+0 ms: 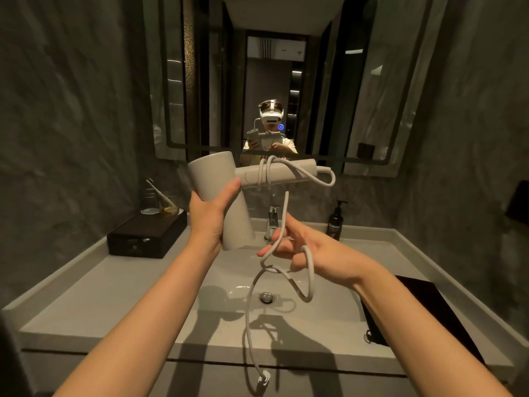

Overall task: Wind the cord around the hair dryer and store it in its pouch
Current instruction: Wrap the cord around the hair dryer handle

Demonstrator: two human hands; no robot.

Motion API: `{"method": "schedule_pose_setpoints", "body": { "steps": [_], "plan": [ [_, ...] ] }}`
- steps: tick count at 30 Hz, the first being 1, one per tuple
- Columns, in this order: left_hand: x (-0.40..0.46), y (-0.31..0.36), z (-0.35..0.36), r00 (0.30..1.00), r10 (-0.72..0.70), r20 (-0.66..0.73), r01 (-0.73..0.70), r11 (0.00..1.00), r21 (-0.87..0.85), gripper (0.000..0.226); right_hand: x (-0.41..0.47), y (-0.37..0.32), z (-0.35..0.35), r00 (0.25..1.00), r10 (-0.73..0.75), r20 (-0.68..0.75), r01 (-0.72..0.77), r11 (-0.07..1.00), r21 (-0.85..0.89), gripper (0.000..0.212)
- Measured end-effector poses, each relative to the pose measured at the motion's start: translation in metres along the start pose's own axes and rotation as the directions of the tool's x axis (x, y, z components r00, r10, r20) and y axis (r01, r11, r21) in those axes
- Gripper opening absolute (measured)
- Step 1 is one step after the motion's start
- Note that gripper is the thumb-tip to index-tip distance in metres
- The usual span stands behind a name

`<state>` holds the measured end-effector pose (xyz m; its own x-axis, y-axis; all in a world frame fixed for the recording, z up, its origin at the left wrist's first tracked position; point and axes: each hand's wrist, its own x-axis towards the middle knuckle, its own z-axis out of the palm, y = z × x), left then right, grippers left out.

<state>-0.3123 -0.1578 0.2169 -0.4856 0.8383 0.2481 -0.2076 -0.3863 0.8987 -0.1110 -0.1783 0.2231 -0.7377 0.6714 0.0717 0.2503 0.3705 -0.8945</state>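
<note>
I hold a pale grey hair dryer [217, 173] above the sink. My left hand [210, 210] grips its barrel, and the handle [286, 173] points right. A white cord [283, 213] is looped a couple of times around the handle near the barrel. The cord drops to my right hand [303, 247], which pinches it between thumb and fingers with a loose loop hanging below. The rest of the cord trails down over the basin, and the plug [264, 378] dangles at the counter's front edge. A black pouch [426, 316] lies flat on the counter at the right.
A white sink basin [329, 299] with a chrome faucet [272, 222] lies under my hands. At the back left stands a dark wooden box [146, 236], with a glass of toiletries behind it. A dark soap bottle [335, 222] is at the back right. A mirror [274, 81] faces me.
</note>
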Motion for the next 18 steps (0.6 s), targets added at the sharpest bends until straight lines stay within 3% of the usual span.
{"method": "schedule_pose_setpoints", "body": {
  "steps": [2, 4, 6, 8, 9, 11, 15, 18],
  "plan": [
    [0.000, -0.002, -0.001, 0.999, -0.041, 0.004, 0.041, 0.999, -0.027, 0.065, 0.001, 0.005, 0.008, 0.999, -0.044, -0.019, 0.046, 0.993, 0.108, 0.105],
    [0.001, -0.003, -0.001, 0.998, -0.070, 0.002, 0.070, 0.997, -0.042, 0.062, 0.004, 0.007, 0.017, 0.976, -0.110, -0.188, 0.150, 0.966, 0.209, 0.107],
    [0.000, -0.004, -0.002, 0.996, -0.086, -0.007, 0.085, 0.994, -0.063, 0.059, 0.007, 0.010, 0.022, 0.894, -0.180, -0.411, 0.287, 0.933, 0.216, 0.084],
    [-0.001, -0.005, -0.003, 0.996, -0.092, -0.009, 0.091, 0.993, -0.075, 0.057, 0.013, 0.014, 0.024, 0.832, -0.207, -0.514, 0.285, 0.956, 0.076, 0.042],
    [-0.002, -0.005, -0.003, 0.996, -0.085, -0.005, 0.084, 0.994, -0.068, 0.058, 0.014, 0.016, 0.025, 0.834, -0.196, -0.516, 0.237, 0.971, 0.014, 0.031],
    [-0.003, -0.005, -0.004, 0.999, -0.054, 0.007, 0.054, 0.998, -0.036, 0.059, 0.013, 0.018, 0.025, 0.874, -0.167, -0.455, 0.130, 0.985, -0.112, 0.031],
    [-0.006, -0.004, -0.003, 1.000, -0.012, 0.024, 0.012, 1.000, 0.004, 0.059, 0.006, 0.021, 0.012, 0.975, -0.074, -0.209, -0.043, 0.862, -0.505, 0.060],
    [-0.007, -0.004, -0.002, 0.999, 0.027, 0.045, -0.029, 0.998, 0.047, 0.064, 0.004, 0.019, 0.003, 0.992, 0.104, -0.064, -0.121, 0.764, -0.634, 0.088]
  ]
}}
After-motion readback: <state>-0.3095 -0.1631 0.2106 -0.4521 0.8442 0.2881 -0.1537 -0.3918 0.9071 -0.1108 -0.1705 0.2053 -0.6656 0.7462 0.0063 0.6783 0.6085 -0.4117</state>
